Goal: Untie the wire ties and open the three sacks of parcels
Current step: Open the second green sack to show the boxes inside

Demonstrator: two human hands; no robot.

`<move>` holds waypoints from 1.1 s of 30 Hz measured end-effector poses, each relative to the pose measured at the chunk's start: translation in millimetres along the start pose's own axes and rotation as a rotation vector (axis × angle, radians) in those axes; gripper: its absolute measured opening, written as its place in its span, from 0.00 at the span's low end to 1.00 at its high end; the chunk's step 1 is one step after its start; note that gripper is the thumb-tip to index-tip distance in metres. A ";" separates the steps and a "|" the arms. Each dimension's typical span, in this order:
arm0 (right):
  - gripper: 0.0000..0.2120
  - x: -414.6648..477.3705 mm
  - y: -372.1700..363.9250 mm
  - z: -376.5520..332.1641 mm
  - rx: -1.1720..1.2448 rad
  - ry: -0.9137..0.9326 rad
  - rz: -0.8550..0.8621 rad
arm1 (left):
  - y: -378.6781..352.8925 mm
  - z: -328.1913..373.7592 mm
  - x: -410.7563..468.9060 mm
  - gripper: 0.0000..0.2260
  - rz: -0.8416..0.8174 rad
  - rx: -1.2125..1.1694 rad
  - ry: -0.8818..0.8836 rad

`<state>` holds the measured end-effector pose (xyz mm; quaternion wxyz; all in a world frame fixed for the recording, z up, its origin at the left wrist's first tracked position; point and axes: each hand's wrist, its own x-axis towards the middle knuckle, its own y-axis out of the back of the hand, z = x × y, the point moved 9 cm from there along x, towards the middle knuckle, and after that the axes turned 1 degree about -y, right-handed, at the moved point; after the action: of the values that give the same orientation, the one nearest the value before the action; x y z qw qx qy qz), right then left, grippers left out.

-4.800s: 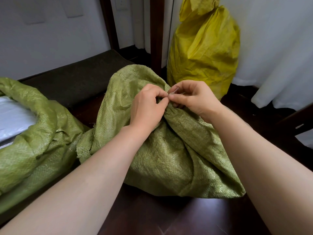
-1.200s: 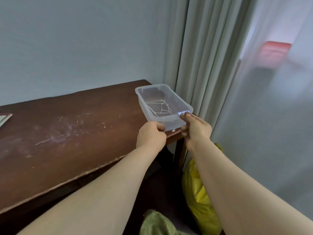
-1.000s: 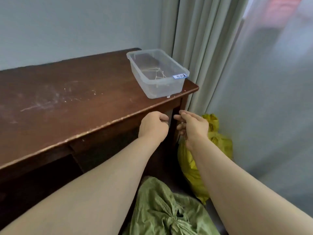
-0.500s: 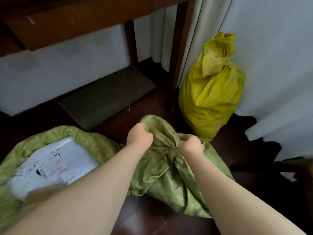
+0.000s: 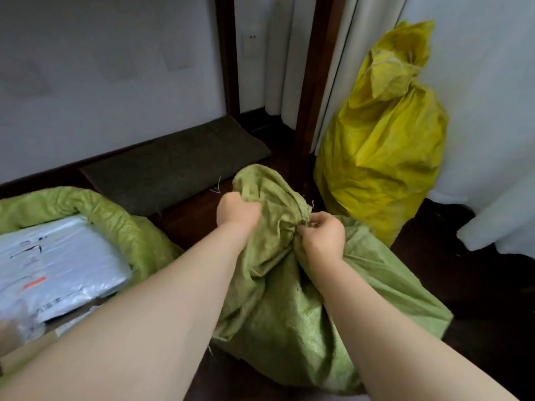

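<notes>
Left hand (image 5: pixel 238 209) and right hand (image 5: pixel 322 235) both gripping bunched neck of middle green woven sack (image 5: pixel 289 285); tied yellow woven sack (image 5: pixel 382 146) standing just behind it.

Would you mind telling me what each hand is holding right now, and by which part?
Both the left hand and right hand grip the middle green sack by its bunched neck.

The bunched mouth of the green sack (image 5: pixel 289 299) swallows the fingertips of the left hand (image 5: pixel 238 211) and the right hand (image 5: pixel 321 235) gripping it, and what lies inside those folds cannot be seen. Left of that sack, the open sack (image 5: pixel 115 221) runs off the frame's edge, and the print on its white parcel (image 5: pixel 58 261) is blurred. Behind it to the right, the yellow sack (image 5: pixel 382 146) has a tie (image 5: pixel 377 63) too small to make out.
</notes>
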<state>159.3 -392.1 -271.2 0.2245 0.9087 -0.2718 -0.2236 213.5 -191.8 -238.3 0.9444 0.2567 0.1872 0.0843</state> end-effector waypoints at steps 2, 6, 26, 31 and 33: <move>0.11 7.6 -15.0 -11.3 0.287 0.019 -0.064 | -2.5 34.4 5.0 0.07 0.004 -0.172 -0.188; 0.17 -5.9 -33.4 -24.0 0.769 -0.041 -0.391 | -31.8 69.7 -23.9 0.13 -0.121 -0.159 -0.545; 0.34 5.9 130.3 5.1 -0.040 0.060 0.091 | -70.0 4.9 -71.4 0.48 -0.380 0.072 -0.339; 0.26 -24.5 146.2 -43.7 -0.611 0.485 0.283 | -78.8 13.4 -78.4 0.12 -0.412 -0.082 -0.322; 0.30 -27.1 118.5 -35.1 -0.486 0.389 -0.047 | -82.6 17.0 -84.4 0.11 -0.460 -0.158 -0.319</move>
<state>110.9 -455.0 -172.8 0.4776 0.8603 -0.1410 -0.1089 148.2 -291.7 -241.2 0.9733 0.1434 0.0823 -0.1592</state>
